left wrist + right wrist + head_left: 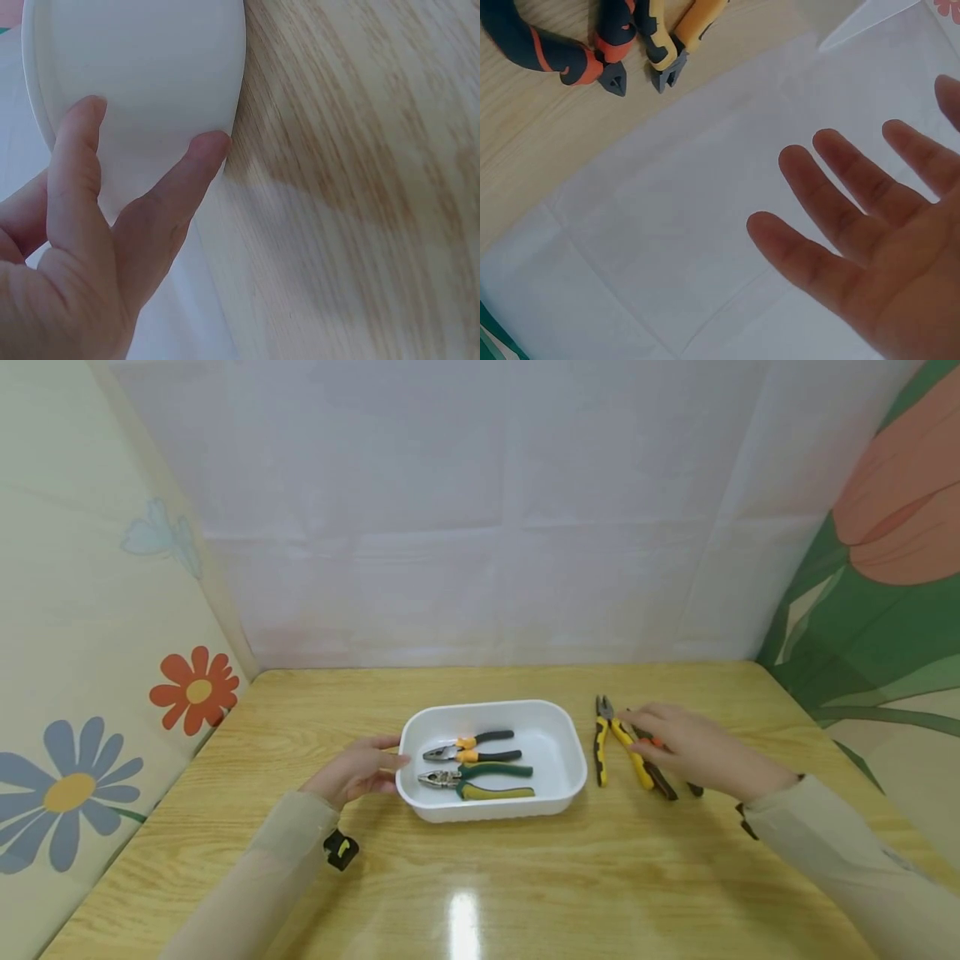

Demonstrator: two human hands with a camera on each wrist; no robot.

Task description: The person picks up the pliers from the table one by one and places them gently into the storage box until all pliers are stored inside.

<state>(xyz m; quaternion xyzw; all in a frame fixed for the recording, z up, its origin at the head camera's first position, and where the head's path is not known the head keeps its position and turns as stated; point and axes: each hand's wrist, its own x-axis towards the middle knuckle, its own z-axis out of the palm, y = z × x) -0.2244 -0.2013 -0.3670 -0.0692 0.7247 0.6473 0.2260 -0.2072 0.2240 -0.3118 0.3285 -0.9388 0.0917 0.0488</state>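
A white tray [487, 811] on the table holds orange-and-black pliers [467, 756] and green-and-yellow pliers [495, 770], lying side by side. At the tray's left end, my left hand [360, 772] touches it with fairly straight fingers; the left wrist view shows fingertips [214, 144] against its outer wall. My right hand [690, 747], fingers spread and holding nothing, hovers above the pliers right of the tray. Yellow-and-black pliers [601, 752] lie there with handles apart. Beside them are black-and-red pliers [615, 34], partly hidden by the hand in the head view.
The wooden table [420, 877] reaches back to a white cloth [465, 568]. Flower-printed cloths hang at both sides, one with a red flower [197, 692].
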